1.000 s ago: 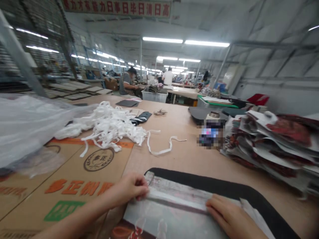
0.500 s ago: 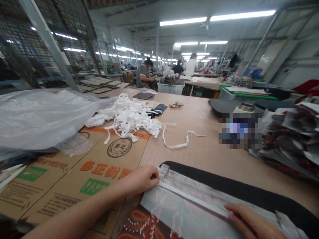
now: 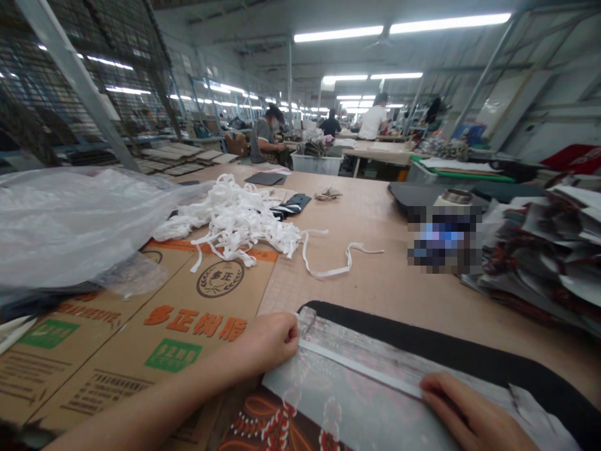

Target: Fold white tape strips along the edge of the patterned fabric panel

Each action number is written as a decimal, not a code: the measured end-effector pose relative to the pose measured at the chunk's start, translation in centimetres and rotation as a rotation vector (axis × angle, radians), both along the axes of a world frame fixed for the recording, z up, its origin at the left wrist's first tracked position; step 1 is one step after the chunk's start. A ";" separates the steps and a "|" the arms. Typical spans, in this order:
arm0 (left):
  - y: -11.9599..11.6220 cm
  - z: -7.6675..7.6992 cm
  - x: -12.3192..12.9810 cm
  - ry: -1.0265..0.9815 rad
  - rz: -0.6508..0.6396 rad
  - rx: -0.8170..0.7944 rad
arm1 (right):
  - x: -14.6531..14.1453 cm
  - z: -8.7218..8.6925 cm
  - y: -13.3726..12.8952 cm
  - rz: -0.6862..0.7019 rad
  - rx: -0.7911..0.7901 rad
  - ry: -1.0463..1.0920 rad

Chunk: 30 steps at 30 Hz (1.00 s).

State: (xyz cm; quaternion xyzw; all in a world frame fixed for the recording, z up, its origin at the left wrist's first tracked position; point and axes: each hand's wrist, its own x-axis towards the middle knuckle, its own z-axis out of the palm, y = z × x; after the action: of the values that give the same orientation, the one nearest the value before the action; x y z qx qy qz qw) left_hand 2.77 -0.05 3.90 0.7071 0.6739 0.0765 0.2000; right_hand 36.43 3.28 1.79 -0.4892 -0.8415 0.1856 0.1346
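**White strip is running straight between two hands as they settle in place**

Compared with half a second ago, little is shifting: the view is moving slightly, while both hands are keeping nearly the same spacing. The strip [image 3: 361,368] is lying flat and slanting down across grey-backed cloth [image 3: 366,413] at the lower centre of the frame, so its line seems to be holding steady. The left hand [image 3: 270,341] is curling closed at the strip's upper-left end, apparently pinching it by the cloth's corner. The right hand [image 3: 474,410] is resting its fingertips at the strip's lower-right end; whether it is gripping or merely pressing, I cannot tell. A black mat [image 3: 422,341] is showing beyond the cloth's upper edge.

Farther up, a loose ribbon [image 3: 333,273] is curving across the table [image 3: 399,294], beside a tangled white pile [image 3: 239,216]. Printed cardboard [image 3: 173,282] and a plastic bag [image 3: 84,219] are filling the left side, and a stack of fabric [image 3: 554,250] is sitting at right. Near the upper centre, a seated person [image 3: 263,141] is bending forward.
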 end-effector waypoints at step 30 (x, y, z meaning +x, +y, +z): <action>-1.7 -1.6 5.0 0.648 -0.657 0.323 | -2.3 1.5 -0.9 -0.088 0.019 -0.126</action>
State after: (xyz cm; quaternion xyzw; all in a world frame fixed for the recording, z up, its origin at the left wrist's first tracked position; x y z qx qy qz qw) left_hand 7.79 -1.79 2.30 0.8919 0.4220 -0.1111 -0.1187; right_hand 34.10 2.41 3.29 -0.5351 -0.8277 0.1405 0.0939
